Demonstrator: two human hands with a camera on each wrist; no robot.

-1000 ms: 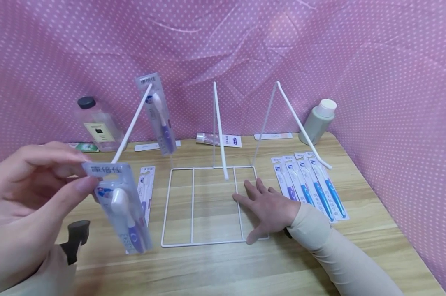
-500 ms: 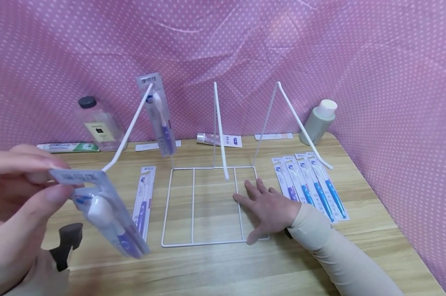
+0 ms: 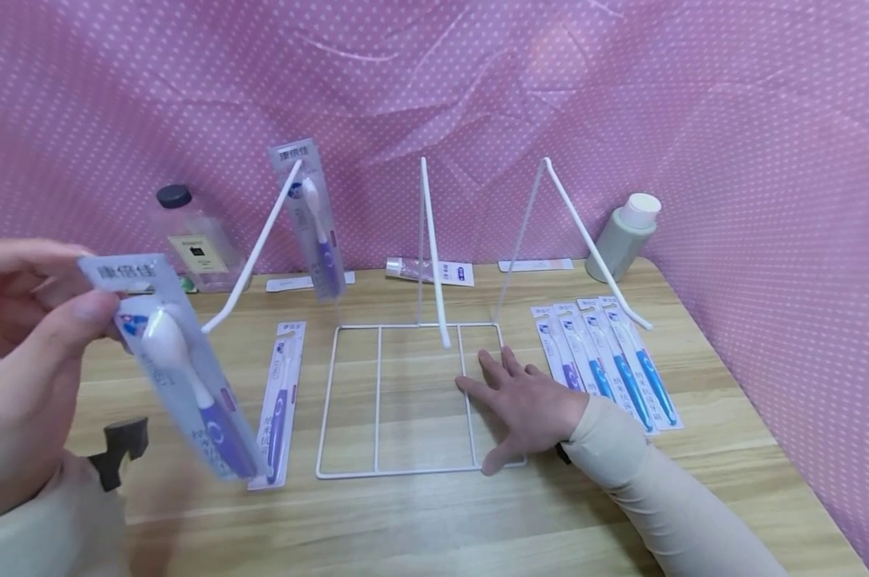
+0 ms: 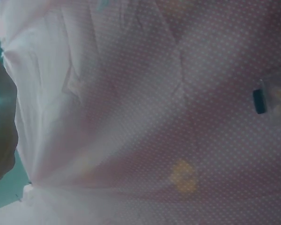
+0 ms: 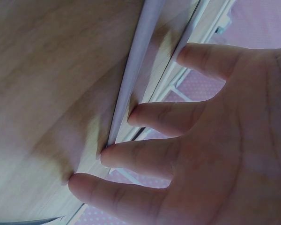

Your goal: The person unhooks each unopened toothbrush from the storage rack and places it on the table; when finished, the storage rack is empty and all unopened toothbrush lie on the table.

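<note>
In the head view my left hand pinches the top of a packaged purple toothbrush between thumb and fingers. The pack tilts, its top just left of the tip of the white wire rack's left prong. Another packaged purple toothbrush hangs at the back of that prong. My right hand lies with spread fingers on the rack's base at its right side; in the right wrist view its fingertips touch wire and wood. The left wrist view shows mostly cloth and part of my hand.
One purple toothbrush pack lies left of the rack. Several toothbrush packs lie to the right. A pink bottle, a toothpaste tube and a grey-green bottle line the back edge, before a dotted pink cloth.
My left hand has moved left with the toothbrush pack, then slightly up, and the pack now faces the head camera more squarely. The right hand keeps its place on the rack.
</note>
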